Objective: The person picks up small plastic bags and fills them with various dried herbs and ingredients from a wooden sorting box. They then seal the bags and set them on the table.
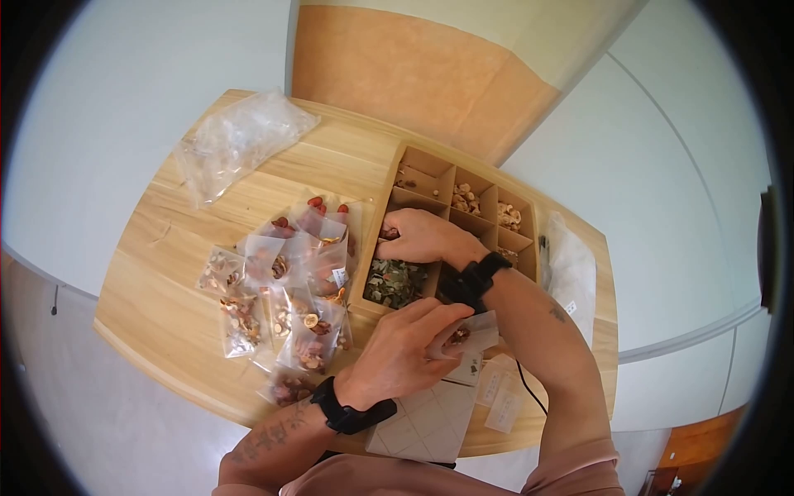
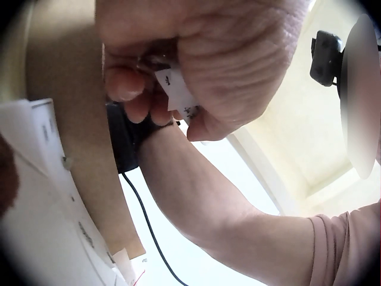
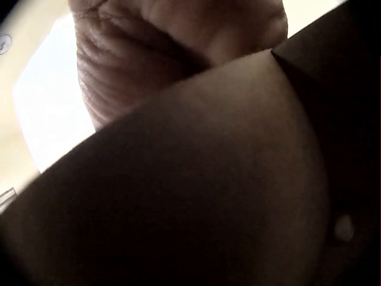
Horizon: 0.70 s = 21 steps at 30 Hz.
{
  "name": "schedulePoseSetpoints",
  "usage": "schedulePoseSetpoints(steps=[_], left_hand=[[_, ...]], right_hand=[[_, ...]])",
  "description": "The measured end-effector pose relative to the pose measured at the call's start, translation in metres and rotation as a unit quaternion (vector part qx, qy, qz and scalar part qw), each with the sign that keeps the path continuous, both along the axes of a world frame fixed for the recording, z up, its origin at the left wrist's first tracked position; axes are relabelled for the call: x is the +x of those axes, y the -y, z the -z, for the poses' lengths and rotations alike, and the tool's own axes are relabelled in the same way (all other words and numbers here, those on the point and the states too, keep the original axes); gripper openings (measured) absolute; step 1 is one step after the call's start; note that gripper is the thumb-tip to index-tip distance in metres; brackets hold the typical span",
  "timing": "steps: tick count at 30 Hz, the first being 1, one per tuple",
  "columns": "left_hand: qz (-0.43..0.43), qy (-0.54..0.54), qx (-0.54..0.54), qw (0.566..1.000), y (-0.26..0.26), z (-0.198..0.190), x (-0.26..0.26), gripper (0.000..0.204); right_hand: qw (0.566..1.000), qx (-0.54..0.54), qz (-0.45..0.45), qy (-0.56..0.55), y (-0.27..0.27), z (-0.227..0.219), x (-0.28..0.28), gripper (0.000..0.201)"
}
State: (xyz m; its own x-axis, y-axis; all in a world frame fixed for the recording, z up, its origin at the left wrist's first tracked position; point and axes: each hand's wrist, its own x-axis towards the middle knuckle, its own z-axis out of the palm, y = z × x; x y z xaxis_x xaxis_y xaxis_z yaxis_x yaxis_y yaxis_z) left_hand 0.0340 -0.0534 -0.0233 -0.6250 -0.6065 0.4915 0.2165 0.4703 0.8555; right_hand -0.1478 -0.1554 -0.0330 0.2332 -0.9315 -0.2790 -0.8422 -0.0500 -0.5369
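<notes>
On a round wooden table (image 1: 165, 273) strewn with filled packets (image 1: 281, 298), the left hand (image 1: 397, 351) pinches a small bag (image 1: 463, 335) held mouth-up for filling, while the right hand (image 1: 422, 236), fingers curled, digs into the divided box (image 1: 529, 248), its contents hidden.

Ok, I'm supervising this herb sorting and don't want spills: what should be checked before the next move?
1. Left hand grips the small bag: ok.
2. Bag mouth open: cannot tell.
3. Right hand is inside the wooden box: ok.
4. What the right hand has picked up: cannot tell, fingers hidden.
5. Bag close to the box: ok, it is just beside the leaf compartment.
6. Filled packets lie apart on the table: ok.
</notes>
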Motion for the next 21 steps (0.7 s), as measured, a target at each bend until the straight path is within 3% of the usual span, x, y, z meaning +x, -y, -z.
schedulePoseSetpoints(steps=[12, 21], left_hand=[[-0.002, 0.006, -0.002, 1.0, -0.001, 0.001, 0.0, 0.052], [-0.001, 0.011, 0.005, 1.0, 0.0, 0.001, 0.0, 0.051]], right_hand=[[0.999, -0.004, 0.022, 0.031, -0.004, -0.009, -0.001, 0.037], [0.998, 0.0, -0.016, 0.054, -0.005, -0.031, -0.009, 0.037]])
